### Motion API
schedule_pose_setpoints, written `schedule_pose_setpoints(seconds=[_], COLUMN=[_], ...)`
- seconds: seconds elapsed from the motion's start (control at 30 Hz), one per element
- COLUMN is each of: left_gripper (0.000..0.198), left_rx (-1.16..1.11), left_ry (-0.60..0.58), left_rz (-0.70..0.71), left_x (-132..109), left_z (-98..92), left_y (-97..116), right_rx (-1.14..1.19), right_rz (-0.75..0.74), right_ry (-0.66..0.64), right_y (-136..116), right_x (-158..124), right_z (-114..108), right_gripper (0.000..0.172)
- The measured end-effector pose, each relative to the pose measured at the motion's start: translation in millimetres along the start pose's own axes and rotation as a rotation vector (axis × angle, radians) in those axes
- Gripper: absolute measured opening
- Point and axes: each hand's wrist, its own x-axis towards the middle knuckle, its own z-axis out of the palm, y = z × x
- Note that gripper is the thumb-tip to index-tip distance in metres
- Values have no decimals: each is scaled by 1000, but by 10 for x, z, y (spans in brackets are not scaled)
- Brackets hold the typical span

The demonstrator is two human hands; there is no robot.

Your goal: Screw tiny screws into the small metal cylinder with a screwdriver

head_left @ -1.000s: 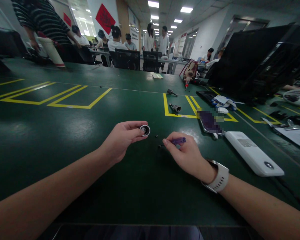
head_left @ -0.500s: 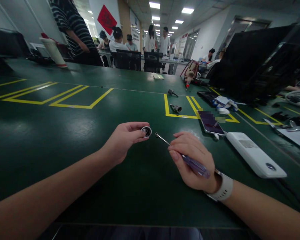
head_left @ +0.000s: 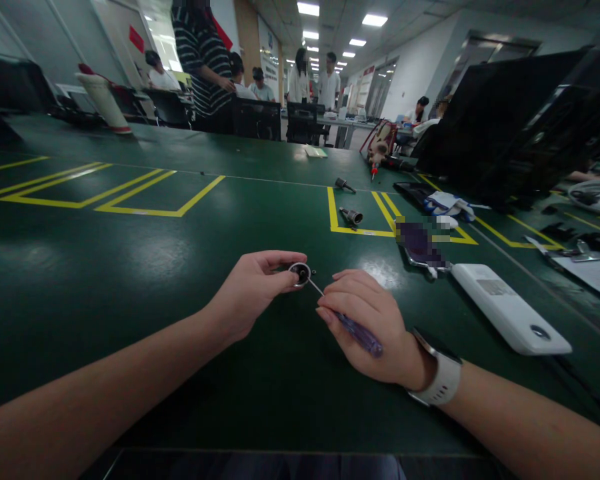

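Note:
Between the thumb and fingers of my left hand [head_left: 247, 290] is a small round metal part [head_left: 307, 268], hollow, with a bright rim and a dark inside facing the right hand. My right hand [head_left: 375, 317] is closed around a screwdriver [head_left: 359, 333] with a clear purple handle and thin shaft. Its tip reaches the opening of the round part; whether it touches anything inside cannot be made out. A tiny dark piece [head_left: 314, 272] shows just right of the rim, too small to name.
Two metal connector-like parts, one farther [head_left: 344, 185] and one nearer [head_left: 351, 215], lie by yellow tape markings. To the right are a phone [head_left: 420, 243], a white power bank [head_left: 510, 310] and a clipboard [head_left: 593, 267]. A person in a striped top [head_left: 203, 67] stands beyond the green table [head_left: 145, 260].
My right hand has moved left, bringing the screwdriver tip to the round part's opening. My left hand has shifted slightly right and down. The person in stripes has moved right.

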Motion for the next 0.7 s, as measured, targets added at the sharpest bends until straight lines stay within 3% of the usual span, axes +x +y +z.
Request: schedule_pose_setpoints(seconds=[0.27,0.7], left_gripper=[28,24], left_rx=[43,33], left_ry=[7,4], left_rz=[75,75], left_x=[-17,-33], left_z=[5,23], left_y=[-41,-33], right_rx=[-118,-176], right_rz=[-95,-124], right_ry=[-49,-99], right_y=[-61,-101], right_x=[41,49], right_z=[-11,-20], right_gripper=[7,9])
